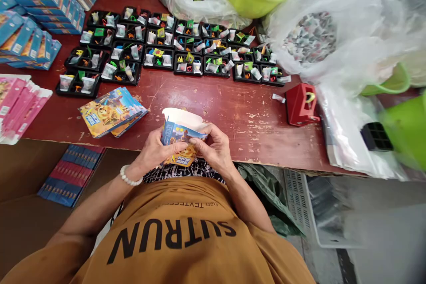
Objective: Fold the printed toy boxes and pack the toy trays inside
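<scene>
A red table [233, 120] spans the view. On its far half stand rows of black trays [173, 63]. Toward its left end, printed cartons [108, 108] lie flat (overlapping, blue and yellow). Over its near edge is an open-topped box [179, 135]; the left hand [155, 151] and right hand [218, 151] pinch its sides, thumbs in front, other fingers partly hidden. A tape dispenser [296, 108] stands toward the table's right.

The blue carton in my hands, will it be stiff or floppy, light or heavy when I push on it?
The blue carton will probably flex: its raised white flap looks thin and curved. It's likely light for its size, since it looks like thin card, though its contents can't be seen. Pressing hard between left hand and right hand might crease it.
</scene>
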A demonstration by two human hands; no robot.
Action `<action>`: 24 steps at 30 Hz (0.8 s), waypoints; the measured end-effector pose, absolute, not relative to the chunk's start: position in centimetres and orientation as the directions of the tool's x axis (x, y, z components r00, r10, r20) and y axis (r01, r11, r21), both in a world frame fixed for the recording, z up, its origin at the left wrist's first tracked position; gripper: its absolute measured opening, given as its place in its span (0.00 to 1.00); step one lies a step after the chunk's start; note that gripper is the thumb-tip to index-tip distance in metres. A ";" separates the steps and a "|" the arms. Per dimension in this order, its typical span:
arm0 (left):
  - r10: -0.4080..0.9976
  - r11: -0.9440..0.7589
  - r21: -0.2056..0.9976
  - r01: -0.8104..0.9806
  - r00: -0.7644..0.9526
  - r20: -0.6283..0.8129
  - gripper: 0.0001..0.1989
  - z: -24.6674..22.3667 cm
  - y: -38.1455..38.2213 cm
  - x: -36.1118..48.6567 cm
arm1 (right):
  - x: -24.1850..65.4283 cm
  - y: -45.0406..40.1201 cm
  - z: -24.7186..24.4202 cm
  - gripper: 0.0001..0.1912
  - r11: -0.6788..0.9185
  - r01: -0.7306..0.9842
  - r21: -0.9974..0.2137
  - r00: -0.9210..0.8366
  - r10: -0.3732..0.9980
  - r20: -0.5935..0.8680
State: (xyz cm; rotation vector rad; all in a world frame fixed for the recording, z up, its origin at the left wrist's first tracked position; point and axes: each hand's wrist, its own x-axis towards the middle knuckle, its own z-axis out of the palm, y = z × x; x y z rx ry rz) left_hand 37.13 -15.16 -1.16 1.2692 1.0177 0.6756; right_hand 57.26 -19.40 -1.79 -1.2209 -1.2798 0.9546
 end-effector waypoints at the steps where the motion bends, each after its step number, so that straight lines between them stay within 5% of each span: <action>1: 0.904 0.151 0.971 0.184 0.372 -0.211 0.24 -1.1 -15.2 37.1 | 57.2 -19.4 -1.9 0.16 0.125 0.155 -0.980 0.134 0.980 0.146; 10: 0.956 -0.099 0.891 0.444 0.290 -0.038 0.22 -1.6 -15.7 37.2 | 57.5 -18.8 -3.0 0.16 0.079 0.139 -0.987 0.203 0.973 0.107; 17: 0.821 -0.520 0.628 0.579 0.542 0.180 0.15 -0.9 -15.9 37.0 | 60.8 -17.8 -1.3 0.29 0.308 0.542 -0.782 -0.163 0.951 0.261; 24: 0.722 -0.663 0.526 0.533 0.641 0.261 0.17 -0.2 -15.8 37.9 | 59.9 -18.1 -0.1 0.16 0.335 0.367 -0.868 -0.141 0.942 0.304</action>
